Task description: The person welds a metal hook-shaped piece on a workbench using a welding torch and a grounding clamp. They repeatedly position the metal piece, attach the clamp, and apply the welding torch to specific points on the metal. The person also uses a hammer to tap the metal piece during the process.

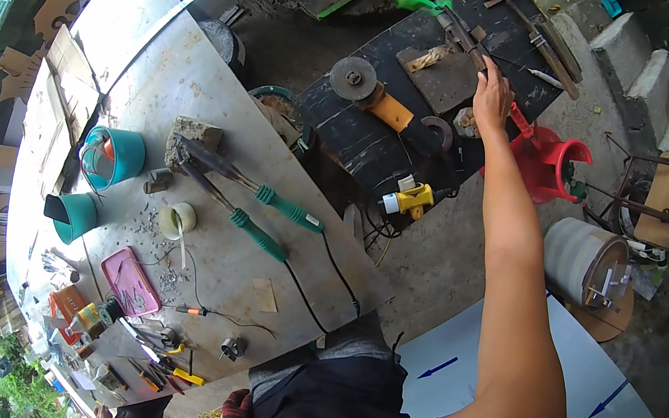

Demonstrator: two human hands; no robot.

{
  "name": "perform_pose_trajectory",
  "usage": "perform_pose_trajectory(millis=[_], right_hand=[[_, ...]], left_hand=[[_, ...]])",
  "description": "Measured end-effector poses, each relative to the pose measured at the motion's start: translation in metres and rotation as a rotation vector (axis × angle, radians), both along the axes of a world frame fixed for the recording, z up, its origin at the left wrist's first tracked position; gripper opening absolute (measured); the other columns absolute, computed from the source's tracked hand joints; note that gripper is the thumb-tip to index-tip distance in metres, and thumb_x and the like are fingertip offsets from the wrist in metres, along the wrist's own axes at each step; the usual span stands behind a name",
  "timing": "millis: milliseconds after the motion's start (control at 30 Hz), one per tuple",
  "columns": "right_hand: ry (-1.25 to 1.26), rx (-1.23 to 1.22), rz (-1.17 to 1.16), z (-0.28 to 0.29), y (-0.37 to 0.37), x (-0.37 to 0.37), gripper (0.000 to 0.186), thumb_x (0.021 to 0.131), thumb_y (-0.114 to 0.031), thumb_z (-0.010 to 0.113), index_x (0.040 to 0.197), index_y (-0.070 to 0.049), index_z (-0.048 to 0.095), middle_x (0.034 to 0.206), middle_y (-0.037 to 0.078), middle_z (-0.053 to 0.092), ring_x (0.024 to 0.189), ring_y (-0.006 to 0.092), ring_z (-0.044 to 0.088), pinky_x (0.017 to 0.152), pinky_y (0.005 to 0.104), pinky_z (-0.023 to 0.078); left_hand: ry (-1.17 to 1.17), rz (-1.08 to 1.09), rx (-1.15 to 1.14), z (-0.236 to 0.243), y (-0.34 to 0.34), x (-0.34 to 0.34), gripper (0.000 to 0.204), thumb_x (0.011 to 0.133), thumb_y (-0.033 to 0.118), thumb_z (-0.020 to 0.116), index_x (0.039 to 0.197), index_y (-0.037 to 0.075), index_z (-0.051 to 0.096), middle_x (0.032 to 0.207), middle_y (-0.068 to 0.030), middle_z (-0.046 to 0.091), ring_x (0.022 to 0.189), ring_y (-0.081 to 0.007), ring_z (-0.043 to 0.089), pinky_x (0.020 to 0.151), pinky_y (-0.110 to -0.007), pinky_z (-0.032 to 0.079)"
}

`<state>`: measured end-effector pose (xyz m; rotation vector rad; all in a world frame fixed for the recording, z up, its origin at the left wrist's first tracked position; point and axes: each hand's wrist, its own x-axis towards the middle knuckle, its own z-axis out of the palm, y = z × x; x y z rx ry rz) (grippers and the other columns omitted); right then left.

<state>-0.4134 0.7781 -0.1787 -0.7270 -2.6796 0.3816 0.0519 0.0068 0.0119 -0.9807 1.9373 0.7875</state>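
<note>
Inspector: Start nearest you. At the lower edge a gloved hand (235,411) shows in a red and dark glove. I cannot tell whose it is, nor whether it is spread or closed. Your own left hand I cannot place.

Operator: And the grey worktop on my left?

Inspector: On the worktop (155,61), near you, lie a pink tray (130,281) and small tools. Farther on you have a tape roll (176,220), then two green-handled tools (251,199) lying side by side, their heads resting against a stone block (191,136), their black cords running back toward you. Two teal cups (93,183) stand at the left edge.

Operator: To my right?

Inspector: A white sheet (499,390) with blue arrows lies on the floor just beside you. Beyond it stand a striped drum (583,262) and a red plastic stand (550,162).

Operator: My right arm?

Inspector: It is stretched far forward. Your right hand (493,94) rests back-up on the black worktop (365,138), fingers together and curled down onto a long metal tool (464,39) that lies diagonally there. I cannot tell whether you grip it or only press on it. Near that hand, to its left, sits an orange grinder (377,96). A yellow plug (410,197) lies at that worktop's near edge. A second long tool (547,45) lies beyond your hand.
</note>
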Motion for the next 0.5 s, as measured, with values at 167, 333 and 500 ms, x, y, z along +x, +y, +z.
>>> perform_pose_trajectory(millis=[167,333,500], right_hand=[[-0.004,0.007,0.009,-0.008,0.002,-0.002,0.042,0.103,-0.021,0.058,0.145,-0.022,0.053,0.132,0.007,0.067,0.12,0.0327,0.061,0.098,0.0538,0.046],[-0.003,0.018,0.007,-0.011,0.004,-0.003,0.042,0.102,-0.021,0.058,0.144,-0.021,0.054,0.133,0.009,0.066,0.121,0.0336,0.061,0.098,0.0536,0.047],[0.063,0.014,0.058,-0.019,0.008,-0.004,0.042,0.1,-0.015,0.06,0.141,-0.018,0.055,0.131,0.012,0.064,0.121,0.035,0.06,0.099,0.0504,0.049]], left_hand=[[-0.016,0.068,0.017,0.005,0.002,-0.013,0.032,0.098,0.017,0.067,0.126,0.001,0.066,0.117,-0.015,0.073,0.106,-0.0225,0.068,0.095,-0.034,0.052],[-0.064,0.083,0.014,0.005,-0.007,-0.013,0.033,0.098,0.018,0.067,0.126,0.001,0.065,0.118,-0.0152,0.073,0.107,-0.0221,0.068,0.095,-0.034,0.051],[-0.063,0.06,-0.005,0.004,-0.012,-0.005,0.034,0.098,0.018,0.066,0.127,0.0,0.065,0.118,-0.0156,0.073,0.108,-0.0221,0.068,0.095,-0.034,0.051]])
